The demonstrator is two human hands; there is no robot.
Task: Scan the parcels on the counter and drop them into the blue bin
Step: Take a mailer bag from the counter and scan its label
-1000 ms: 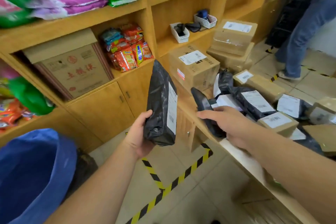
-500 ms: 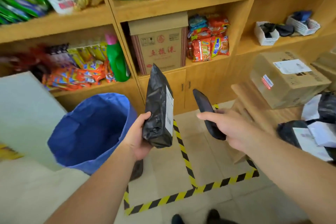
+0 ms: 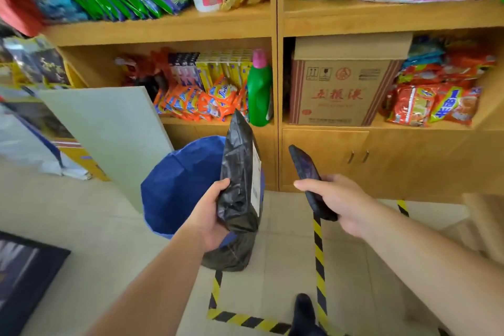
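Hands, two: left hand (image 3: 210, 215) grasping one black parcel (image 3: 240, 180) upright, white label facing right, held just above and in front of one blue bin (image 3: 180, 185); right hand (image 3: 343, 202) wrapped round one dark scanner (image 3: 311, 180). Behind: wooden shelf (image 3: 275, 22), one cardboard box (image 3: 341, 90), one green bottle (image 3: 259, 93). One white board (image 3: 106, 133) leaning left of bin.

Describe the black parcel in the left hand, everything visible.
The black parcel is a crinkled, glossy plastic mailer bag, held upright and edge-on to the camera, its top corner pointed. A white shipping label with a barcode runs down its right face. The left hand grips its lower left side, thumb on the front. It hangs in front of the blue bin, not yet inside.
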